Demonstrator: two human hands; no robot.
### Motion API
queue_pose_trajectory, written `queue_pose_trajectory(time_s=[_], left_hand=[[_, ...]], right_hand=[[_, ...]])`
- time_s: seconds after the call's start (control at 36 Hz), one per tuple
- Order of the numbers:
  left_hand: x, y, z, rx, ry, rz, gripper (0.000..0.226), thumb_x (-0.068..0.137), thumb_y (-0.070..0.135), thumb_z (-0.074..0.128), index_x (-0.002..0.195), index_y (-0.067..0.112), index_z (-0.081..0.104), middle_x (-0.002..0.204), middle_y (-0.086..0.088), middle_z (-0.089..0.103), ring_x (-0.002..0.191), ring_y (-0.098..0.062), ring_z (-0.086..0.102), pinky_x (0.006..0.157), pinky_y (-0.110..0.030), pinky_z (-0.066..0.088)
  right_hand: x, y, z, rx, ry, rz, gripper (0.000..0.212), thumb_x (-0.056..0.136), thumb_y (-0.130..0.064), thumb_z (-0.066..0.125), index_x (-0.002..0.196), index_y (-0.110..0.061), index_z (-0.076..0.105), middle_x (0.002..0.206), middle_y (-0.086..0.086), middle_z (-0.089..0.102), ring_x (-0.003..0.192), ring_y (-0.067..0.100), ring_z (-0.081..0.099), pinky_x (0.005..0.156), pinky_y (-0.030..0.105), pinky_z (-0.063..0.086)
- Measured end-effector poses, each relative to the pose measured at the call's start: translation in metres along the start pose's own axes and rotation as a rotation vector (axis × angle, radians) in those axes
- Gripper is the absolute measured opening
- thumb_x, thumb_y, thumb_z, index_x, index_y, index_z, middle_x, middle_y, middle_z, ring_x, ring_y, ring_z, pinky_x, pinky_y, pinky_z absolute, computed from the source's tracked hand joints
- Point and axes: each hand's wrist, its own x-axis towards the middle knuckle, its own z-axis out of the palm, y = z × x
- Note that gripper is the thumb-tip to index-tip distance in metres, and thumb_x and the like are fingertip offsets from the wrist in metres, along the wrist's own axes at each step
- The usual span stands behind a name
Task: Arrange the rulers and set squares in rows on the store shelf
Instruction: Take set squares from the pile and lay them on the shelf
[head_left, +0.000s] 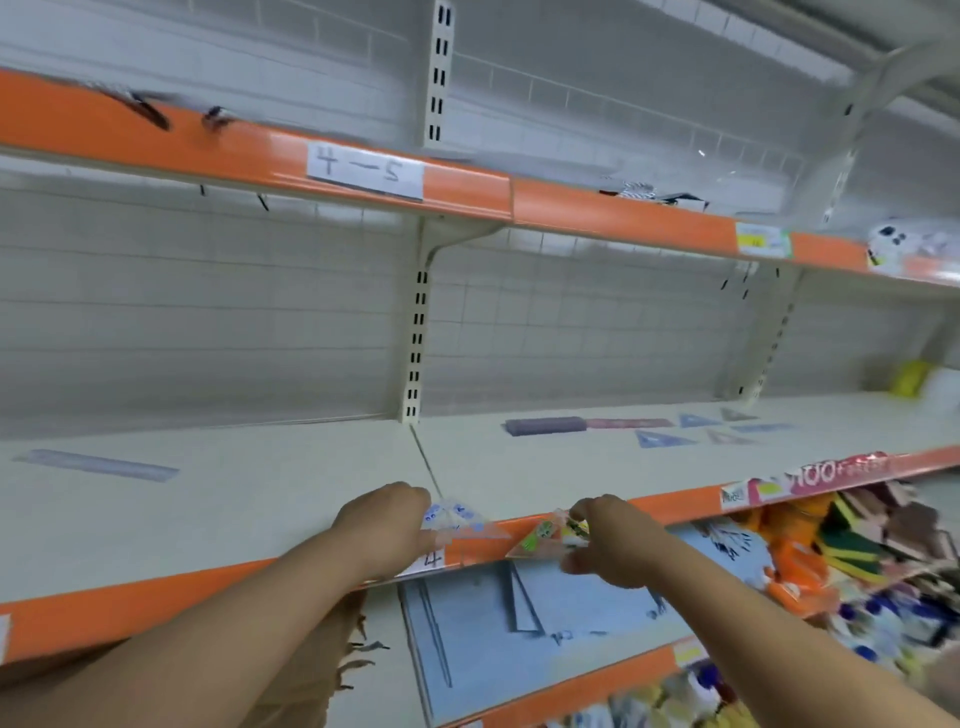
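Set squares (698, 428) and rulers (545, 426) lying flat in loose rows at right rear of cream shelf (260, 499); one clear ruler (98, 464) lying alone far left. I am seeing left hand (387, 512) pinching clear blue-printed set square (457, 519) at shelf's front edge. Right hand (605, 540) gripping green-labelled packet (545, 535) just beside it. Motion blurring detail. Handwritten "4—5" label (365, 171) sitting on orange rail above.
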Motion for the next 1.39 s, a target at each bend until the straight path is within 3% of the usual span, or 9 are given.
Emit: queue_pose_trajectory(time_s=[0.06,0.17,0.22,0.31,0.69,0.94,1.39], left_hand=[[0.008,0.018,0.001,0.003,-0.007,0.026,0.049,0.091,0.053,0.05,0.124,0.016,0.053,0.122,-0.002,0.055,0.109,-0.021,0.054,0.086,-0.031,0.044],[0.027,0.049,0.004,0.011,-0.018,0.074,0.047,0.092,0.052,0.049,0.122,0.016,0.054,0.121,-0.002,0.055,0.108,-0.021,0.054,0.088,-0.033,0.046],[0.037,0.062,0.007,0.016,-0.017,0.093,0.045,0.092,0.051,0.049,0.121,0.016,0.055,0.12,-0.002,0.056,0.107,-0.021,0.055,0.087,-0.033,0.047],[0.054,0.082,0.009,0.028,-0.033,0.125,0.049,0.092,0.052,0.048,0.123,0.015,0.054,0.123,-0.002,0.055,0.11,-0.022,0.054,0.088,-0.032,0.045],[0.168,0.169,0.016,0.018,-0.022,0.237,0.05,0.093,0.052,0.05,0.128,0.018,0.05,0.13,-0.001,0.052,0.118,-0.021,0.051,0.092,-0.035,0.046],[0.231,0.211,0.016,0.001,-0.045,0.271,0.05,0.094,0.051,0.048,0.13,0.016,0.049,0.133,-0.003,0.051,0.118,-0.021,0.052,0.095,-0.036,0.046],[0.284,0.253,0.036,0.045,-0.059,0.154,0.047,0.093,0.051,0.049,0.128,0.02,0.051,0.126,0.002,0.055,0.108,-0.017,0.056,0.087,-0.032,0.049]], right_hand=[[-0.002,0.02,0.0,0.032,0.006,0.034,0.063,0.084,-0.043,0.068,0.136,-0.015,0.045,0.134,0.005,0.05,0.114,0.023,0.054,0.095,0.034,0.046],[-0.004,0.057,-0.001,0.087,0.019,0.086,0.057,0.085,-0.04,0.069,0.129,-0.009,0.051,0.109,0.006,0.059,0.081,0.022,0.053,0.073,0.028,0.044],[-0.005,0.073,-0.001,0.086,0.018,0.112,0.059,0.085,-0.04,0.069,0.132,-0.011,0.049,0.111,0.005,0.058,0.092,0.023,0.057,0.084,0.031,0.048],[-0.003,0.094,-0.002,0.064,0.021,0.15,0.058,0.085,-0.042,0.068,0.132,-0.013,0.049,0.13,0.006,0.055,0.113,0.025,0.056,0.096,0.039,0.048],[0.052,0.189,-0.031,0.039,0.061,0.222,0.061,0.086,-0.04,0.068,0.136,-0.014,0.046,0.136,0.004,0.053,0.116,0.023,0.057,0.095,0.036,0.049],[0.101,0.243,-0.053,0.024,0.063,0.277,0.057,0.083,-0.041,0.069,0.13,-0.015,0.049,0.127,0.006,0.051,0.103,0.024,0.059,0.087,0.037,0.05],[0.166,0.314,-0.057,0.037,0.046,0.213,0.047,0.085,-0.029,0.066,0.127,-0.015,0.052,0.126,0.005,0.054,0.108,0.024,0.057,0.092,0.036,0.048]])
